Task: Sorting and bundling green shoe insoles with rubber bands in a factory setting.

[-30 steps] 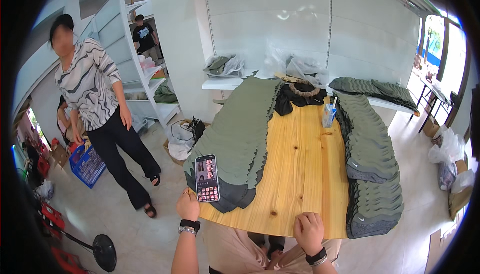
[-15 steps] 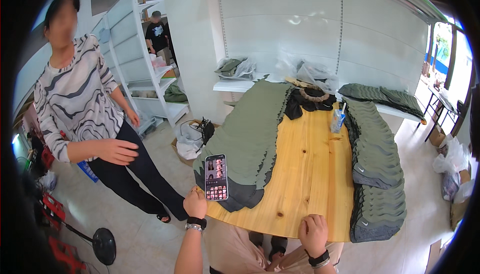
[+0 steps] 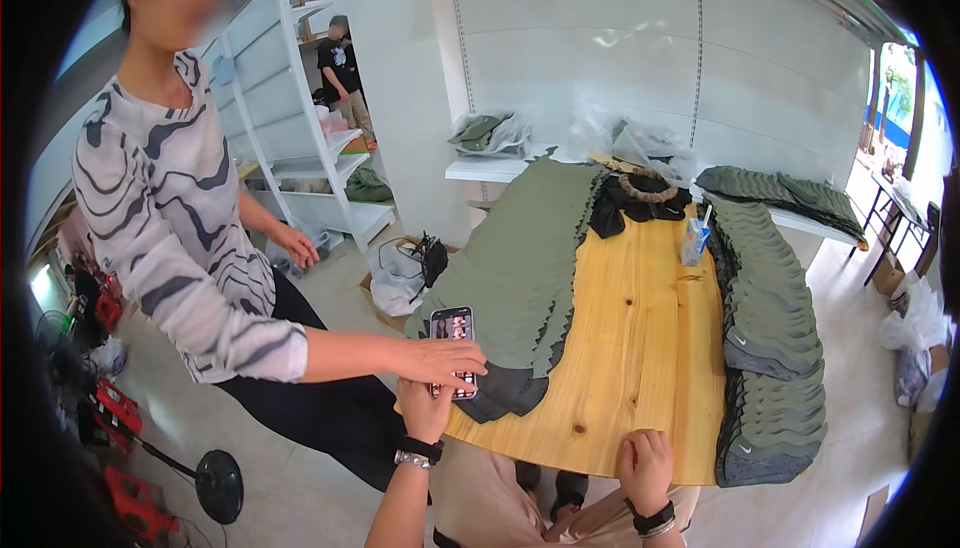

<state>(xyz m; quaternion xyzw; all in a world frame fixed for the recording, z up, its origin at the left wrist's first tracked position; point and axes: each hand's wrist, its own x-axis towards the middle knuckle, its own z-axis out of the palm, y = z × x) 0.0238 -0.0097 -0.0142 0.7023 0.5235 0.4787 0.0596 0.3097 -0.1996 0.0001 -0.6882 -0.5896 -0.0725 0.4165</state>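
Observation:
At the near left edge of the wooden table (image 3: pixel 640 368), my left hand (image 3: pixel 426 410) is beside the lower end of a phone (image 3: pixel 452 325). Its fingers are partly hidden, so I cannot tell if it grips the phone. Another person's hand (image 3: pixel 440 360) reaches over the phone, covering the middle of its lit screen. The phone is over a spread of overlapping green fabric pieces (image 3: pixel 530 258) with dark grey ends. My right hand (image 3: pixel 646 468) rests on the front edge, fingers curled in, nothing visible in them. Right of it lie rows of green-and-grey fabric pieces (image 3: pixel 765 318).
A drink carton with a straw (image 3: pixel 694 243) and a black cloth item with a braided ring (image 3: pixel 648 190) are toward the back. The person (image 3: pixel 190 218) stands close on my left. A black fan (image 3: pixel 218 486) is at lower left; white shelving (image 3: pixel 560 38) stands behind.
The other person has stepped closer and extended an arm over the phone. My left hand has shifted slightly toward the phone. My right hand stays on the table edge. The view has shifted slightly.

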